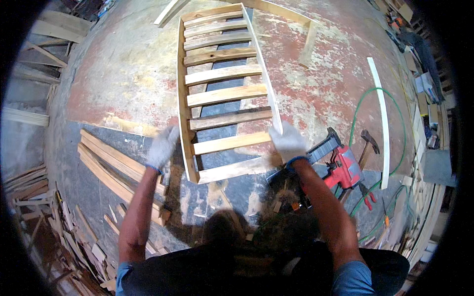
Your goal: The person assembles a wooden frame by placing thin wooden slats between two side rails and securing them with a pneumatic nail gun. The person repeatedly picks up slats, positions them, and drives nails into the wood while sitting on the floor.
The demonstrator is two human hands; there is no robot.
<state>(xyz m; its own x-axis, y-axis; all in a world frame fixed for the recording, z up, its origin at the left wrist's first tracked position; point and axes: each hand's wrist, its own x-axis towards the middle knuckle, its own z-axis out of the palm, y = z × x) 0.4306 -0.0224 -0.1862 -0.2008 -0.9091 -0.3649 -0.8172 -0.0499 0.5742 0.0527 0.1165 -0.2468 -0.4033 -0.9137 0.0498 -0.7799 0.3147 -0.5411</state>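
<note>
A long wooden slatted frame point(227, 95), like a small ladder or crate side, lies before me with its near end toward my body. Several cross slats join its two side rails. My left hand point(163, 147), in a white glove, is closed at the near part of the left rail; its fingertips are partly hidden. On the opposite side, my right hand point(289, 142), gloved too, grips the right rail near its lower end. Just beyond the right hand rests a red and black nail gun point(343, 165) on the floor.
Beside the nail gun lie a hammer point(368, 148), red-handled pliers point(368, 196) and a looped green hose point(351, 118). A long white strip point(379, 113) lies at right. Wooden boards point(118, 165) are at left, scrap wood point(74, 237) at lower left, another wooden piece point(308, 44) beyond.
</note>
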